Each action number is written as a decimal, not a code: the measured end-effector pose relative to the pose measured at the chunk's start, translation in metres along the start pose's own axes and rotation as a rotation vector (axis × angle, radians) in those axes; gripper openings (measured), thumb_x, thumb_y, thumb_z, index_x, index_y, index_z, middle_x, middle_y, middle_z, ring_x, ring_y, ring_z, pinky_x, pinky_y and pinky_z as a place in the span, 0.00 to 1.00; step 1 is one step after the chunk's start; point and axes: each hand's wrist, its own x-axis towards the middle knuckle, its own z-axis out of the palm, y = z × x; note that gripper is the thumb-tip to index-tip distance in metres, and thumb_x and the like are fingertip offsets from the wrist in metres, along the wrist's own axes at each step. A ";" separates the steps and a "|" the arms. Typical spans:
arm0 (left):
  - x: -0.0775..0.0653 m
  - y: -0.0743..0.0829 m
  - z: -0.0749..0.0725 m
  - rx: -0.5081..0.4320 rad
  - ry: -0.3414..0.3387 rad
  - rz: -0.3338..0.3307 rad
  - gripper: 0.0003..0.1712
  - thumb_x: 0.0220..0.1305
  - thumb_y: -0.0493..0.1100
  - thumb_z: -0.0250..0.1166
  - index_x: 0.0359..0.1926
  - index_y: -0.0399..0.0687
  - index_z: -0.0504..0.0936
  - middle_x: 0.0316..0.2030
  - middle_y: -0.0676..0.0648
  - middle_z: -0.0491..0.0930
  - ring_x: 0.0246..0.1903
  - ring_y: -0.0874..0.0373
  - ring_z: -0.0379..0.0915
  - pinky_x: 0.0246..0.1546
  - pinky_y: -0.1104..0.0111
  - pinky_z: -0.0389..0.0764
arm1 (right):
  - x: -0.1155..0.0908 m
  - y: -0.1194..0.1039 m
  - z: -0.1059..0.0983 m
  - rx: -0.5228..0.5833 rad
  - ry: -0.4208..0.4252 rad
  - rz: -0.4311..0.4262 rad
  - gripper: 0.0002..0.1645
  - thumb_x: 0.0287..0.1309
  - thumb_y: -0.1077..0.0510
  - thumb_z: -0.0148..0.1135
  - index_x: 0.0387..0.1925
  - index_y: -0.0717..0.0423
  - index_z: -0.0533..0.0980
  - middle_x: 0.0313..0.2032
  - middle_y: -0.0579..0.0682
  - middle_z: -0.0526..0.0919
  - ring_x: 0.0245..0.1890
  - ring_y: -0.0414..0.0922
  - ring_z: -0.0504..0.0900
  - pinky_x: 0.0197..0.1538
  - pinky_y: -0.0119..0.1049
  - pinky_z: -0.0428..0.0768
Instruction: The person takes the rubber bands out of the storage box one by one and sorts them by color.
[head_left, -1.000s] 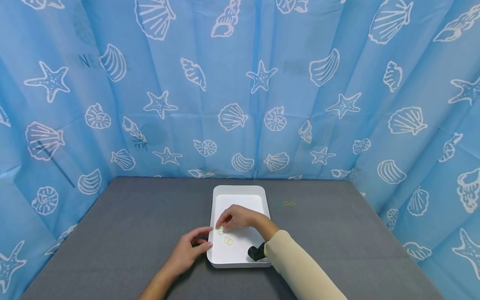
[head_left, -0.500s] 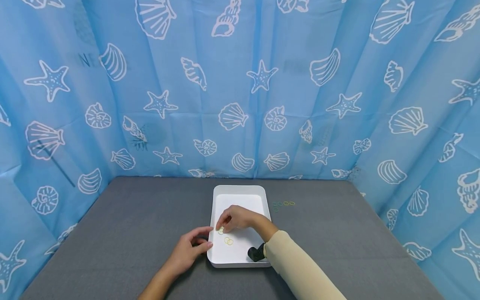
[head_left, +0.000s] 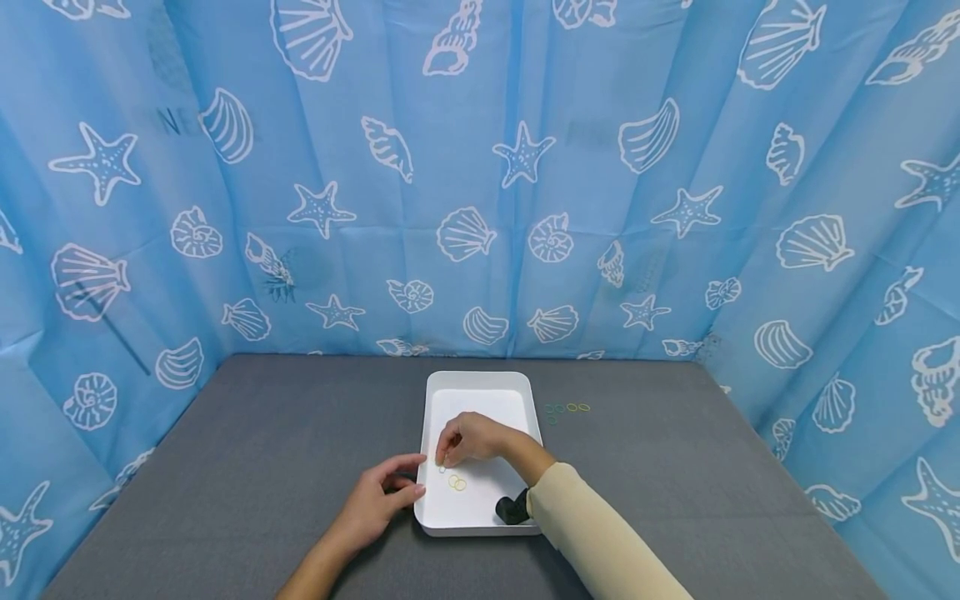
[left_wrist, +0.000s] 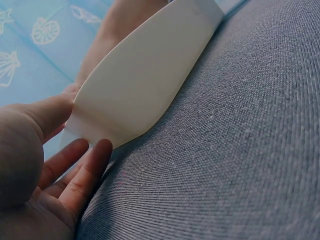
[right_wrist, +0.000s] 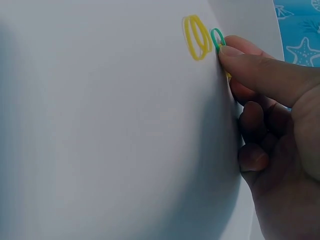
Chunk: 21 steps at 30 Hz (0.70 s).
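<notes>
My right hand (head_left: 472,438) reaches into the white tray (head_left: 491,406), fingertips low near its left wall. In the right wrist view, thumb and forefinger pinch a green rubber band (right_wrist: 212,37), partly hidden. A bit of yellow (right_wrist: 229,75) shows under the fingertips. Two overlapping yellow rubber bands (right_wrist: 198,58) lie on the tray floor beside them. My left hand (head_left: 375,498) rests at the tray's left side, its extended fingers touching the outer wall (left_wrist: 135,80) and rim.
On the grey table (head_left: 300,425), right of the tray, lie several green rubber bands (head_left: 550,412) and two yellow bands (head_left: 584,407). A black device (head_left: 513,507) on the right wrist hangs over the tray's near right corner. A blue shell-print curtain (head_left: 480,167) encloses the table.
My right hand has shifted slightly towards the near right, its fingertips now covering more of the band beneath them. My left hand and the tray have stayed put.
</notes>
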 end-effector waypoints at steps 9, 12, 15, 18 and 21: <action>-0.011 0.030 0.000 0.021 -0.003 0.013 0.23 0.60 0.32 0.68 0.57 0.32 0.77 0.48 0.32 0.77 0.39 0.49 0.77 0.34 0.70 0.76 | -0.001 -0.002 -0.001 -0.025 -0.005 -0.002 0.07 0.53 0.68 0.69 0.26 0.54 0.84 0.24 0.40 0.78 0.26 0.35 0.72 0.33 0.27 0.69; -0.013 0.034 0.000 0.013 -0.004 0.021 0.23 0.60 0.32 0.68 0.56 0.32 0.77 0.48 0.32 0.77 0.38 0.49 0.77 0.33 0.70 0.75 | -0.001 -0.001 -0.002 -0.015 -0.004 -0.001 0.06 0.54 0.68 0.69 0.27 0.54 0.84 0.23 0.40 0.79 0.25 0.35 0.72 0.33 0.27 0.70; -0.010 0.026 0.000 0.014 0.002 0.009 0.23 0.60 0.31 0.68 0.56 0.34 0.77 0.49 0.33 0.77 0.39 0.49 0.77 0.34 0.70 0.75 | -0.001 -0.001 -0.003 0.010 0.004 0.003 0.05 0.55 0.67 0.69 0.27 0.55 0.84 0.23 0.41 0.80 0.25 0.36 0.72 0.33 0.27 0.70; -0.004 0.013 0.000 0.018 0.002 -0.003 0.23 0.60 0.32 0.68 0.57 0.35 0.77 0.49 0.34 0.77 0.39 0.50 0.77 0.34 0.70 0.76 | -0.002 -0.001 -0.004 0.030 0.015 0.010 0.06 0.56 0.67 0.68 0.27 0.55 0.84 0.23 0.42 0.80 0.25 0.36 0.73 0.32 0.28 0.70; -0.002 0.003 -0.001 0.021 -0.008 0.008 0.24 0.60 0.34 0.69 0.57 0.35 0.77 0.48 0.36 0.78 0.39 0.51 0.77 0.34 0.70 0.76 | -0.003 -0.001 -0.005 0.040 0.026 0.003 0.06 0.56 0.67 0.68 0.28 0.55 0.84 0.24 0.43 0.80 0.25 0.36 0.72 0.31 0.28 0.69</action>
